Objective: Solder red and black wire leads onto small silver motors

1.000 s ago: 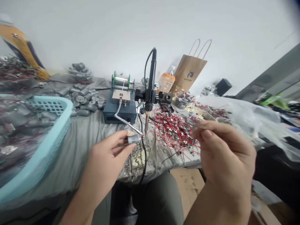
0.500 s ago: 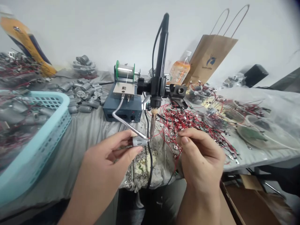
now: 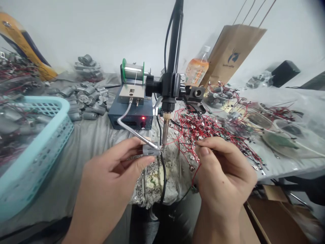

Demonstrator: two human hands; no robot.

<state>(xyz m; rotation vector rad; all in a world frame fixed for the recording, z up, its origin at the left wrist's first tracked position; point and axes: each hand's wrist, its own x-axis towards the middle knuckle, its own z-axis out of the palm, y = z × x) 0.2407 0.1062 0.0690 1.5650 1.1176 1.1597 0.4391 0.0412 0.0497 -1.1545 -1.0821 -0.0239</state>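
Note:
My left hand is closed on a small grey motor, thumb below and fingers above. The motor's right end sits at the tip of a soldering iron clamped upright in a black stand. A bent metal solder feed tube reaches the same spot. To the right, my right hand pinches a thin wire between thumb and forefinger. A red wire runs down beside that thumb. Whether the pinched wire touches the motor is too fine to make out.
Behind the motor stands a blue-grey solder feeder with a solder spool. Red and black wires are heaped at right. A light-blue basket flanks the left, near piled motors. A black cable crosses the front edge.
A red light on the feeder box is now lit. My right hand has shifted slightly right, and the camera view has moved a little. The motor stays at the iron's tip.

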